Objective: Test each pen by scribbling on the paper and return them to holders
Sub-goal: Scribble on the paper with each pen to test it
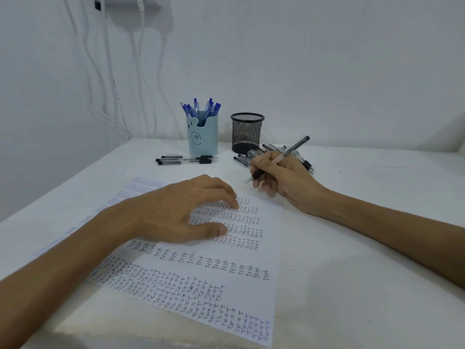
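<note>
White paper (201, 273) covered in handwritten "test" rows lies on the desk (352, 248) beneath the left hand (176, 210), fingers spread and pressing it. Beyond that hand stand a pale blue bear-faced holder (202, 137) and a black mesh holder (246, 132). The right hand (284, 177) pinches a clear black-gripped pen (297, 144), tip seemingly just off the paper.

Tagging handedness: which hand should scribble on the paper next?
Right. The right hand grips a pen, tip just beyond the far edge of the paper; the left hand rests on it, holding nothing.
</note>
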{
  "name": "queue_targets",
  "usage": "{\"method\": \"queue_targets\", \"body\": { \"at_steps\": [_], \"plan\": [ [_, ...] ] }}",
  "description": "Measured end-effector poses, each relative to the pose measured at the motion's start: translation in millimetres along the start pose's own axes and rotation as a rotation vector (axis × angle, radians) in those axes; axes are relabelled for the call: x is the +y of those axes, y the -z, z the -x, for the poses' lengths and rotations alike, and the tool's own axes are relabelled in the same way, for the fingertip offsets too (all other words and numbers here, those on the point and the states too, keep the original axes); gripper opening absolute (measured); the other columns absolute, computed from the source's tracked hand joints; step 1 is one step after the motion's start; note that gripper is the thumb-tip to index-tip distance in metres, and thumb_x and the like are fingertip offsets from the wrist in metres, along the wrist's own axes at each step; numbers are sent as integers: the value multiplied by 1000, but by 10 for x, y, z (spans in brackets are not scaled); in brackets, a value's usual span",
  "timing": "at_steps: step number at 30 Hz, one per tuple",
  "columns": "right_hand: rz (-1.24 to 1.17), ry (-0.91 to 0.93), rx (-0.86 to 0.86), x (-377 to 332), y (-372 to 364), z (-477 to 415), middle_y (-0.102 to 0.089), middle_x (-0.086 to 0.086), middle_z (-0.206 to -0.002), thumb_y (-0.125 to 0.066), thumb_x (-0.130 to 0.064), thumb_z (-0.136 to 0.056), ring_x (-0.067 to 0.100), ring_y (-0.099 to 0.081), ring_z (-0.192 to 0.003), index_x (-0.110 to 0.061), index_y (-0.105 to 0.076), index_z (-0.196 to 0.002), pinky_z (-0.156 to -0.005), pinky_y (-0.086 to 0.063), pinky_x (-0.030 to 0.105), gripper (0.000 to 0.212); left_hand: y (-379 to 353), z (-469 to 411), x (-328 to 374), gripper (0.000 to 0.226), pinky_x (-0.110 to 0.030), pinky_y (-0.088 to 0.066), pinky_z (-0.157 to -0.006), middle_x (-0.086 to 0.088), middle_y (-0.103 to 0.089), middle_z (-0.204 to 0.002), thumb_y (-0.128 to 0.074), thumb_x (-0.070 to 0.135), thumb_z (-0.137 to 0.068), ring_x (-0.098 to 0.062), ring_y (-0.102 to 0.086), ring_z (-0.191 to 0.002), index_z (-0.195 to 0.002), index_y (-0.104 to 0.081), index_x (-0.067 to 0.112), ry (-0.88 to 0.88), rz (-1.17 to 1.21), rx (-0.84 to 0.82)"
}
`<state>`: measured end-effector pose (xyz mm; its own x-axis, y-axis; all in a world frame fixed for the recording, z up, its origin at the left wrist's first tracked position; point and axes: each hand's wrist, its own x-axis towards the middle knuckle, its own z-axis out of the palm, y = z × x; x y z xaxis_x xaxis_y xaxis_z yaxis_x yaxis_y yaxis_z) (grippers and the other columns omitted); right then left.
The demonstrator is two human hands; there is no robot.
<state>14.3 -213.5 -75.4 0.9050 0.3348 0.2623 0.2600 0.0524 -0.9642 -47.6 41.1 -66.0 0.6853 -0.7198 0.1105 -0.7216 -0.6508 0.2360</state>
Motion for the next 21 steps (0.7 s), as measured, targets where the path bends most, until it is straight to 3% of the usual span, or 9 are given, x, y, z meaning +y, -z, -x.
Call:
{"method": "queue_targets", "body": {
  "at_steps": [3, 6, 8, 11, 15, 17, 21],
  "plan": [
    [-32, 0, 27, -11, -3, -6, -65, 11, -74, -53, -23, -105, 19, -62, -53, -9, -56, -95, -47, -49, 20, 17, 0, 7, -9, 47, -37, -38, -117, 31, -41, -146, -53, 66, -97, 0, -37, -142, -140, -51, 46, 2, 15, 7],
    [-138, -103, 117, -36, -9, -37, -65, 14, -66, -39, -43, -108, 24, -59, -46, -10, -52, -96, -42, -47, 23, 37, 5, 14, -26, 49, -37, -39, -116, 31, -41, -145, -51, 67, -95, 0, -38, -142, -139, -52, 46, 6, 20, 13],
    [-125, -158, 117, -55, -8, -52, -64, 16, -61, -31, -46, -110, 27, -56, -41, -9, -53, -91, -36, -41, 23, 47, 7, 24, -34, 50, -37, -39, -116, 31, -41, -145, -50, 69, -94, 0, -39, -141, -139, -52, 47, 11, 25, 15],
    [204, -118, 17, -94, -17, -65, -60, 15, -57, -34, -43, -110, 25, -50, -39, -7, -62, -91, -34, -34, 22, 50, 5, 26, -53, 51, -37, -39, -116, 31, -41, -146, -49, 70, -94, 0, -40, -141, -139, -52, 47, 19, 24, 15],
    [961, -17, -138, -312, 0, -192, -68, 14, -57, -39, -42, -109, 17, -50, -33, -6, -64, -91, -39, -44, 21, 48, 2, 21, -61, 50, -37, -39, -116, 30, -42, -147, -50, 68, -95, -1, -40, -141, -140, -52, 46, 12, 25, 15],
    [1160, -50, -222, -375, -13, -301, -71, 16, -63, -42, -42, -107, 15, -51, -34, 2, -64, -93, -38, -41, 17, 51, -1, 24, -70, 48, -37, -39, -116, 30, -42, -147, -52, 66, -96, 0, -40, -141, -140, -52, 47, 14, 31, 12],
    [1440, 22, -176, -288, -77, -498, -68, 14, -89, -50, -37, -102, 27, -65, -75, -3, -60, -101, -58, -48, 33, 35, -3, 23, -74, 44, -38, -38, -117, 29, -43, -147, -55, 62, -98, -1, -40, -142, -139, -53, 46, 3, 34, 21]
  ]
}}
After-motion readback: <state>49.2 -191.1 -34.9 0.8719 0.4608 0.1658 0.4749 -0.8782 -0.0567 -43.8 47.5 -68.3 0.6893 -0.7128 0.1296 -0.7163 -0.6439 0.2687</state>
